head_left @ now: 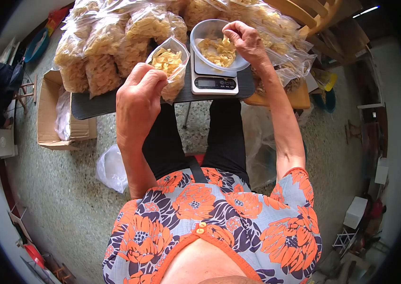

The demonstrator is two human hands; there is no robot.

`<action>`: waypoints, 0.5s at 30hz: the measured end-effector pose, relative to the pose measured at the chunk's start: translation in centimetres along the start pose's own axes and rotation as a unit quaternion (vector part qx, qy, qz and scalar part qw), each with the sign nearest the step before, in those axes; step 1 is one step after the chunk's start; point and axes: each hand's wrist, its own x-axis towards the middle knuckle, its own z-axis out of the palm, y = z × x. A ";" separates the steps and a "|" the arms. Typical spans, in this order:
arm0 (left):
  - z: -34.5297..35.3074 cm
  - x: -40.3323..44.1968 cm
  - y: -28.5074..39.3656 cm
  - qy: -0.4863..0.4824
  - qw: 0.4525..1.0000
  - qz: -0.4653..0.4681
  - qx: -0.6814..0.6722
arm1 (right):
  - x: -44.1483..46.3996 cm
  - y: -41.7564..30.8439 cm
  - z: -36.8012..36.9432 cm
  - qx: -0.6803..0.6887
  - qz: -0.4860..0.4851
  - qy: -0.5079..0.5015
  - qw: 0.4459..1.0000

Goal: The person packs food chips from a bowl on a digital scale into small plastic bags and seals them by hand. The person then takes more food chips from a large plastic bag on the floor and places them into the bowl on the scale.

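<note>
My left hand [139, 94] is closed on the rim of a clear plastic bag [180, 75], which stands with its mouth apart at the table's front edge. Pale yellow dried flakes [166, 60] fill the bag. Over a translucent plastic bowl [199, 53], my right hand [248, 42] is pinched, its fingertips just above more dried flakes [219, 53]. Whether a flake sits between those fingertips is hard to make out. The bowl rests on a white digital scale [215, 86], whose display and buttons face me.
Several filled bags [101, 71] are heaped along the back and left of the dark table [110, 105]. More bags [281, 33] lie at the right, by a wooden chair [321, 16]. An open cardboard box [49, 118] and a plastic bag [113, 168] are on the floor.
</note>
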 end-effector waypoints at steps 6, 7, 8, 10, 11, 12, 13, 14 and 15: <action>0.5 0.1 0.5 -0.006 1.000 0.005 -0.003 | -1.0 -3.9 -0.5 0.309 0.172 0.040 0.935; 0.7 0.2 0.6 -0.005 1.000 0.009 -0.007 | -1.1 -5.1 -0.3 0.340 0.169 0.053 0.924; 0.8 0.2 0.8 -0.004 1.000 0.013 -0.012 | -1.3 -6.3 0.0 0.342 0.168 0.051 0.923; 1.0 0.2 1.0 -0.007 1.000 0.012 -0.009 | -1.5 -9.2 1.1 0.289 0.093 0.082 0.949; 1.1 0.2 1.1 -0.009 1.000 0.013 -0.009 | -1.7 -10.6 1.9 0.297 0.062 0.090 0.949; 1.1 0.2 1.1 -0.008 1.000 0.013 -0.008 | -2.1 -11.4 2.5 0.281 0.052 0.082 0.955; 1.0 0.2 1.2 -0.009 1.000 0.011 -0.009 | -2.3 -11.9 3.0 0.265 0.041 0.074 0.961; 1.0 0.2 1.3 -0.010 1.000 0.008 -0.010 | -2.5 -11.7 3.6 0.248 0.025 0.047 0.967; 0.8 0.1 1.3 -0.009 1.000 0.007 -0.008 | -2.7 -12.0 3.6 0.250 0.024 0.045 0.967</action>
